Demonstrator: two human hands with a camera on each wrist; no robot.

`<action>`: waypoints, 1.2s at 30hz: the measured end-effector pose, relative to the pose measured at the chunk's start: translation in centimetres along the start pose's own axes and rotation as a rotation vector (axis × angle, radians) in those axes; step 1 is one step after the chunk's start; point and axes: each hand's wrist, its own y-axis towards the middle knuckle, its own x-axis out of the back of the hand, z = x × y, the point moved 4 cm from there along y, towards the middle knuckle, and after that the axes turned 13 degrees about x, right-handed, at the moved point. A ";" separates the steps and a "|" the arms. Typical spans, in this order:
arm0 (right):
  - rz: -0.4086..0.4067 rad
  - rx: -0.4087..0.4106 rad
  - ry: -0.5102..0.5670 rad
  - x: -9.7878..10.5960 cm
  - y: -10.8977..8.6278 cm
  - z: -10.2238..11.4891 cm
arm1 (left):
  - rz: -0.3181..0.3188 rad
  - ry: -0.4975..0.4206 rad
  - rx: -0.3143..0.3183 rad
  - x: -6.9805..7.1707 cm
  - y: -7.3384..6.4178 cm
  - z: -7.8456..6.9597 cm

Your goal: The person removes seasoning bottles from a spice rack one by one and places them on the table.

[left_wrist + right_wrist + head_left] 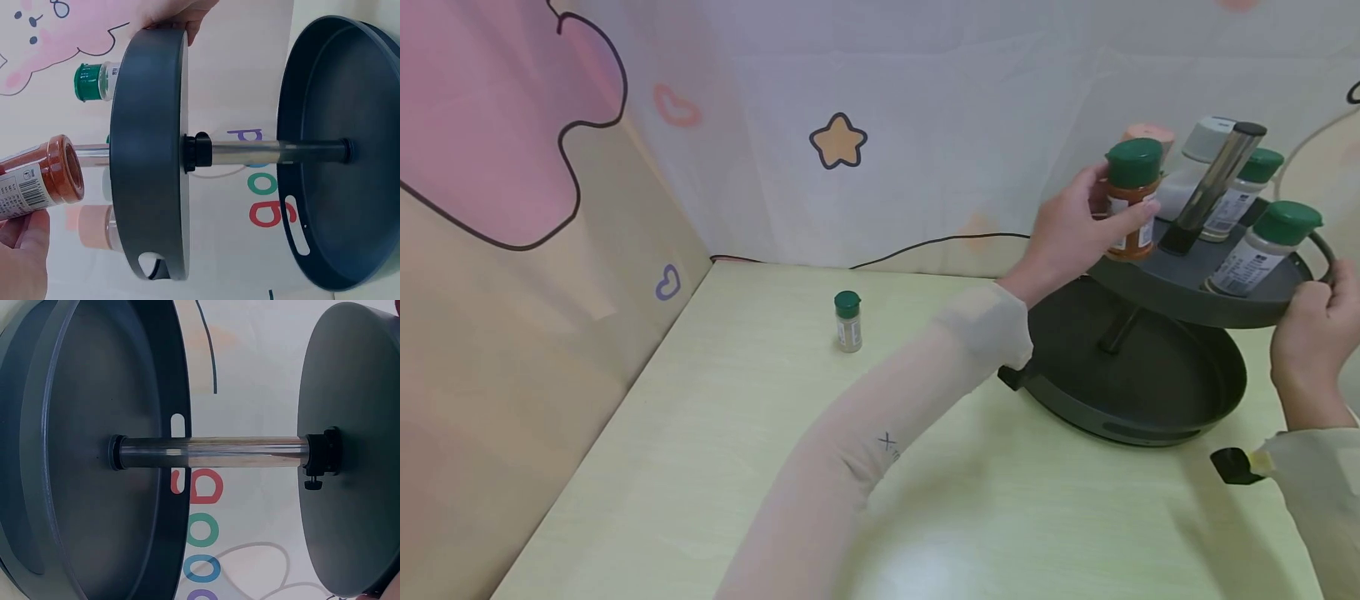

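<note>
My left hand (1067, 237) holds a green-lidded spice jar (1133, 164) with orange-red contents, thumb on one side. The left wrist view shows the jar's base (73, 170) lifted apart from the upper tray (147, 156) of a dark two-tier turntable rack. At that tray's right side, my right hand (1315, 337) grips the rim by the handle slot. Two green-lidded jars, the nearer one (1258, 250) and another (1236, 196), stand on the upper tray with a white-capped container (1208, 142). A pink-lidded jar (1150, 133) is partly hidden behind the held one.
Below, the rack's lower tray (1150, 392) sits on the pale table (700, 467), joined by a metal post (244, 452) with a black clamp (322, 453). One small green-lidded jar (848, 323) stands further left. A patterned cloth (925, 125) hangs behind.
</note>
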 end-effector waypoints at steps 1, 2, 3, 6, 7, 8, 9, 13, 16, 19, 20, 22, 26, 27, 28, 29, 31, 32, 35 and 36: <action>0.002 0.002 -0.002 0.0 0.0 0.0 | 0.003 0.010 0.001 0.2 -0.1 0.0; 0.004 -0.003 0.004 -0.1 0.0 0.0 | 0.005 0.022 -0.002 0.3 -0.1 0.1; 0.008 -0.008 0.004 -0.1 0.0 0.0 | 0.007 0.034 -0.006 0.5 -0.2 0.1; 0.017 -0.019 0.002 -0.1 0.0 -0.1 | 0.015 0.055 -0.008 0.9 -0.3 0.4; 0.019 -0.022 0.004 -0.1 0.0 0.0 | 0.016 0.061 -0.007 1.1 -0.4 0.5; 0.022 -0.024 0.003 -0.1 0.0 0.0 | 0.018 0.066 -0.010 1.2 -0.4 0.6; 0.025 -0.019 -0.009 0.0 0.0 0.0 | 0.022 0.066 -0.007 1.4 -0.5 0.7; 0.030 -0.008 -0.024 0.0 -0.1 0.0 | 0.036 0.071 -0.001 2.0 -0.7 1.2; 0.039 -0.015 -0.025 0.0 -0.1 -0.1 | 0.047 0.073 0.000 2.5 -0.8 1.7; 0.054 -0.028 -0.023 -0.1 -0.2 -0.2 | 0.044 0.088 0.003 2.9 -0.9 2.2; 0.055 -0.029 -0.022 -0.1 -0.2 -0.2 | 0.042 0.093 0.011 3.0 -0.9 2.4; 0.057 -0.027 -0.025 -0.2 -0.2 -0.3 | 0.041 0.106 0.019 3.2 -1.0 2.7; 0.048 -0.024 -0.022 -0.2 -0.1 -0.3 | 0.040 0.128 0.018 3.6 -1.2 3.3; 0.045 -0.022 -0.022 -0.1 -0.1 -0.3 | 0.040 0.133 0.017 3.7 -1.2 3.4; 0.044 -0.021 -0.022 -0.1 -0.1 -0.2 | 0.039 0.138 0.016 3.8 -1.3 3.6; 0.042 -0.020 -0.022 -0.1 -0.1 -0.2 | 0.037 0.148 0.020 3.9 -1.3 3.7; 0.039 -0.012 -0.024 -0.1 -0.1 -0.1 | 0.034 0.162 0.029 4.0 -1.3 4.1; 0.040 -0.011 -0.026 -0.1 -0.1 -0.1 | 0.031 0.173 0.032 4.1 -1.3 4.2; 0.039 -0.006 -0.030 -0.1 -0.1 -0.1 | 0.025 0.193 0.045 4.3 -1.3 4.8; 0.038 -0.005 -0.030 -0.1 -0.1 0.0 | 0.021 0.199 0.051 4.4 -1.3 5.0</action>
